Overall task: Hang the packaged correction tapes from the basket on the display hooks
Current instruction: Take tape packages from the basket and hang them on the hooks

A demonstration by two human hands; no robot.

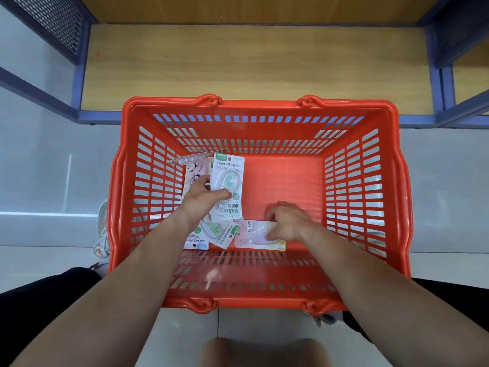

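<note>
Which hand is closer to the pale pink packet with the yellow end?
Right. The right hand grips the pale pink packet with the yellow end; the left hand is off to its left, holding a green-and-white packet.

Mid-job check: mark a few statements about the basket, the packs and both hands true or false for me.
1. The left hand holds a green-and-white carded correction tape pack. True.
2. The red slotted plastic basket stands on a shelf. False: it stands on the pale tiled floor, in front of the low wooden shelf.
3. The right hand pinches a pinkish flat pack lying by the basket's near wall. True.
4. Packs fill the basket's right half. False: they lie in its left and middle part.
5. Both hands are outside the basket. False: both reach inside it.
</note>
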